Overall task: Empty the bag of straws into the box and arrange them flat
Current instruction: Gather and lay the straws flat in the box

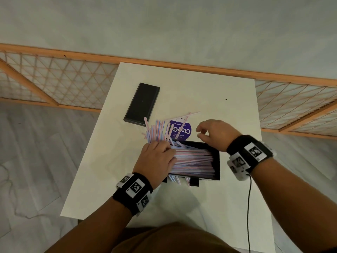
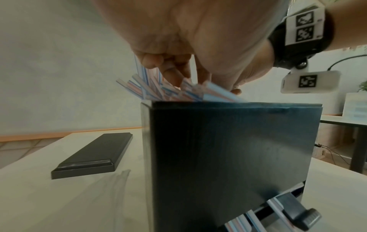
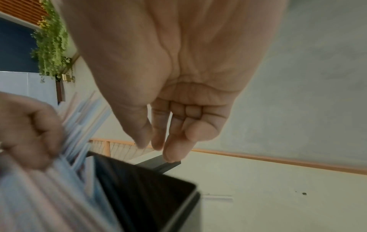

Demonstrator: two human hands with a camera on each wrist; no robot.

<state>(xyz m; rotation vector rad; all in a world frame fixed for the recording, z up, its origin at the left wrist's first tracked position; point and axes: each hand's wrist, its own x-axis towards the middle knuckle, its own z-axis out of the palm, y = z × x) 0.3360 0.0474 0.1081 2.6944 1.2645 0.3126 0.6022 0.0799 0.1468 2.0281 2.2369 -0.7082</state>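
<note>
A black box (image 1: 217, 161) stands mid-table with striped straws (image 1: 193, 161) lying flat inside. My left hand (image 1: 167, 150) is over the box's left end and grips a bunch of straws (image 1: 158, 128) that fans up and away. The left wrist view shows those fingers (image 2: 174, 73) curled among the straw ends (image 2: 155, 89) above the box wall (image 2: 228, 157). My right hand (image 1: 201, 133) hovers over the box's far rim, fingers loosely curled and holding nothing, as the right wrist view (image 3: 164, 141) confirms. The clear bag with a purple label (image 1: 180, 131) lies behind the box.
The black lid (image 1: 142, 105) lies flat at the far left of the white table (image 1: 218, 92). A few straws poke out by a black clip (image 1: 194, 182) on the box's near side. A cable (image 1: 249, 207) hangs from my right wrist. A wooden lattice screen (image 1: 54, 79) stands behind.
</note>
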